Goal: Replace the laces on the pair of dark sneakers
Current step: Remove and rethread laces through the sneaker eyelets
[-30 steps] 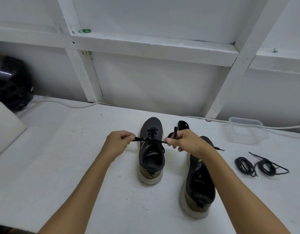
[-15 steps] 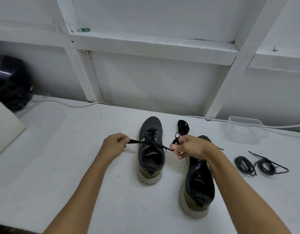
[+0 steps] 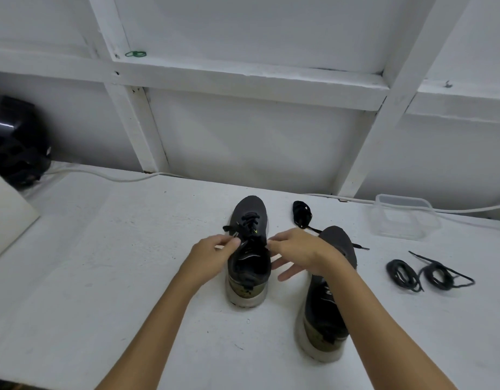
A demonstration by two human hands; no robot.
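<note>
Two dark sneakers with pale soles stand on the white table, toes pointing away from me. The left sneaker (image 3: 247,277) is partly threaded with a black lace (image 3: 249,220). My left hand (image 3: 211,256) pinches this lace at the shoe's left eyelets, and a short lace end sticks out beyond it. My right hand (image 3: 299,251) pinches the lace at the right eyelets with thumb and forefinger, its other fingers spread below. The right sneaker (image 3: 324,313) stands nearer me, partly under my right forearm. A bundled black lace (image 3: 302,213) lies beyond it.
Two coiled black laces (image 3: 403,274) (image 3: 440,275) lie at the right. A clear plastic container (image 3: 403,216) stands behind them. A black helmet (image 3: 15,144) and a white box (image 3: 7,212) are at the far left. A white cable (image 3: 108,175) runs along the wall.
Both hands were pulling the lace ends outward, away from the left sneaker. They have since moved inward and now meet at its eyelets. My right hand's lower fingers have spread.
</note>
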